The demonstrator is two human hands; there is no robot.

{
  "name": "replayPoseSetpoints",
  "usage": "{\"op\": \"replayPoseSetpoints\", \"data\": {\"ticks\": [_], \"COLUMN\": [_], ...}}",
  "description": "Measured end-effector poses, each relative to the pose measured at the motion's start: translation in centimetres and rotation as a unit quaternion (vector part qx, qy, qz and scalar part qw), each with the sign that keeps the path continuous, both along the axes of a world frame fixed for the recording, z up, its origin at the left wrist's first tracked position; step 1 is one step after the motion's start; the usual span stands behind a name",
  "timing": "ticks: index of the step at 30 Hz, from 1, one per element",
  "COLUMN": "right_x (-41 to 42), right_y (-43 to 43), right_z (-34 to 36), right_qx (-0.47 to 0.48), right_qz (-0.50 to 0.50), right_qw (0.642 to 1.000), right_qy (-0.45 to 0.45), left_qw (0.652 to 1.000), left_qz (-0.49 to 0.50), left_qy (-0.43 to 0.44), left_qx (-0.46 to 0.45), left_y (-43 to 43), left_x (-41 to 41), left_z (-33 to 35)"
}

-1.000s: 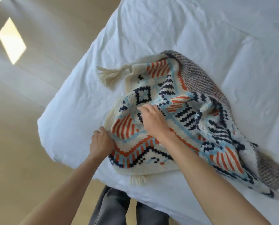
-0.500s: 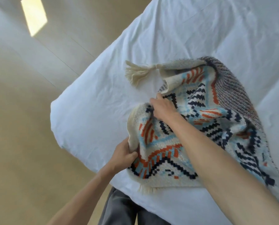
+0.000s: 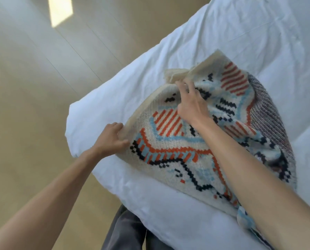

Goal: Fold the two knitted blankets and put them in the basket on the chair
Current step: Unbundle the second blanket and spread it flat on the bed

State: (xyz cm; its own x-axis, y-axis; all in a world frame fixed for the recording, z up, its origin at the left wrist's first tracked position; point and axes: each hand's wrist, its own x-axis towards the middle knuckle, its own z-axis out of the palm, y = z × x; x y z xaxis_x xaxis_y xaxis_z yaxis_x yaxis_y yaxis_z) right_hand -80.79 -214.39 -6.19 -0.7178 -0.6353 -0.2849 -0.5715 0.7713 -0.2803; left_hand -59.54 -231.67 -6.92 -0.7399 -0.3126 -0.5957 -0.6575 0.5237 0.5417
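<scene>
A person stands at the near corner of a bed (image 3: 186, 222) covered in a creased white sheet and looks down at both bare forearms reaching out over it.

A patterned blanket (image 3: 168, 141), knitted in cream with orange stripes, pale blue bands and dark navy zigzags, lies bunched on the bed near that corner. It is partly doubled over, and its cream border runs along the side nearest the left edge of the bed.

The left grip (image 3: 109, 139), a bare hand, is closed on that cream border. Its fingers are curled over the top of the edge, with the thumb against the knit, and the edge is lifted slightly off the sheet.

The right grip (image 3: 192, 103) is further along the same side, towards the far end of the blanket. Its fingers (image 3: 181, 83) are bent into the knit and have hold of it where the cream edge is doubled into a loose flap.

A grey blanket (image 3: 269, 114) in a ribbed knit lies along the right side of the patterned one. The two touch and the grey one is partly under it.

Beyond the left edge of the bed is a pale wooden floor (image 3: 33, 123) with a bright patch of light (image 3: 60, 9). The person's grey trousers (image 3: 125, 231) show below the near edge of the bed.
</scene>
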Motion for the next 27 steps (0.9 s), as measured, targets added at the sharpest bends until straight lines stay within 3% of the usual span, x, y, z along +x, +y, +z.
{"op": "replayPoseSetpoints", "data": {"ticks": [3,7,9,11,13,16,19,21,24,27], "right_x": [2.5,5.6,6.3,6.8,7.3,8.1,8.5,8.0,5.2,0.7], "right_y": [-1.4,-2.6,-2.8,-3.0,-3.4,-3.6,-2.8,-2.1,-1.1,1.0], "right_z": [-0.6,-1.9,-2.6,-2.5,-2.1,-1.7,-2.2,-2.2,-0.7,0.6], "right_qx": [-0.035,0.023,0.058,0.059,-0.027,-0.161,-0.119,-0.118,-0.167,-0.150], "right_qz": [0.104,0.148,0.126,0.106,0.081,0.073,0.110,0.119,0.057,-0.026], "right_qw": [0.992,0.973,0.975,0.984,0.992,0.981,0.978,0.979,0.981,0.988], "right_qy": [-0.059,-0.177,-0.173,-0.132,-0.092,-0.082,-0.131,-0.117,-0.079,-0.029], "left_qw": [0.997,0.988,0.993,0.990,0.973,0.946,0.921,0.918,0.935,0.964], "left_qz": [-0.022,-0.041,-0.016,0.011,0.035,0.002,-0.005,-0.008,-0.038,-0.020], "left_qy": [-0.032,-0.096,-0.107,-0.112,-0.115,-0.159,-0.247,-0.257,-0.190,-0.127], "left_qx": [0.073,0.114,0.047,-0.084,-0.197,-0.283,-0.303,-0.302,-0.296,-0.233], "left_y": [0.2,0.7,0.0,-1.2,-2.5,-3.3,-2.9,-2.4,-1.5,0.4], "left_x": [1.7,3.5,3.7,3.8,3.8,4.2,4.7,4.2,0.8,-4.7], "left_z": [0.8,0.4,-0.2,-0.5,-0.7,-0.9,-1.3,-1.2,-0.5,0.4]}}
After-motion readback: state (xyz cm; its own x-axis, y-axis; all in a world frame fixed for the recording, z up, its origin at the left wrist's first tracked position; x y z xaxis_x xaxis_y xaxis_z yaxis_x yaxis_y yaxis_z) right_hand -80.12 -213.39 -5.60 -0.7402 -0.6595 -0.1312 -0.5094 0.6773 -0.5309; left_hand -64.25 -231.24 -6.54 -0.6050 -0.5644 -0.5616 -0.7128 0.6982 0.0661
